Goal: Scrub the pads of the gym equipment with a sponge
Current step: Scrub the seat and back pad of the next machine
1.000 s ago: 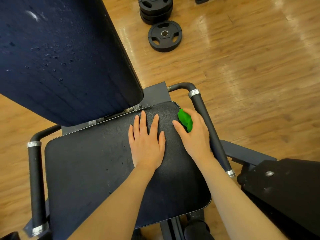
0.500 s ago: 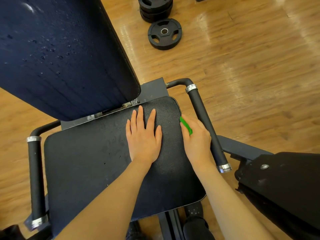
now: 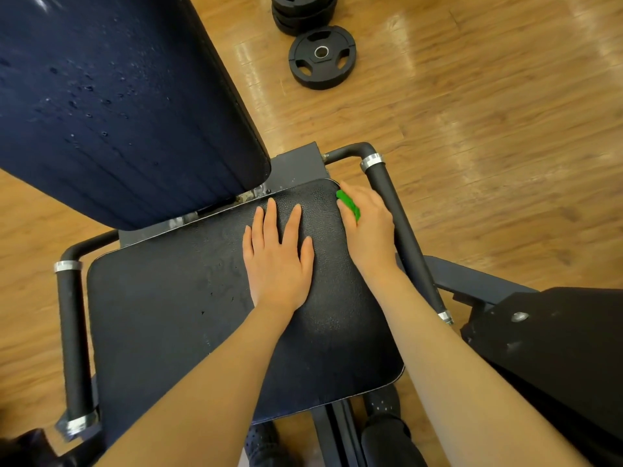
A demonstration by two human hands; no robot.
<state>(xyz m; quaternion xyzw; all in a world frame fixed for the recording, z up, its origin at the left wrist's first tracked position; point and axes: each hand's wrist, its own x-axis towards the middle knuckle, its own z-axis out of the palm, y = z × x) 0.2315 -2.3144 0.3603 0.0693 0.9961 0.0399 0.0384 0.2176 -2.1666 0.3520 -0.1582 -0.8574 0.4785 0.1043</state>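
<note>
A black seat pad fills the middle of the view, with a dark blue back pad rising above it, dotted with water drops. My left hand lies flat on the seat pad, fingers straight and spread. My right hand grips a green sponge at the seat pad's far right corner, against its side edge. Most of the sponge is hidden under my fingers.
Black foam-covered handles run along both sides of the seat, the right handle just beside my right hand and the left handle opposite. Black weight plates lie on the wooden floor beyond. Another black pad stands at lower right.
My right hand has slid with the sponge from the top of the pad to its right edge and up toward the far corner. My left hand stays flat in place.
</note>
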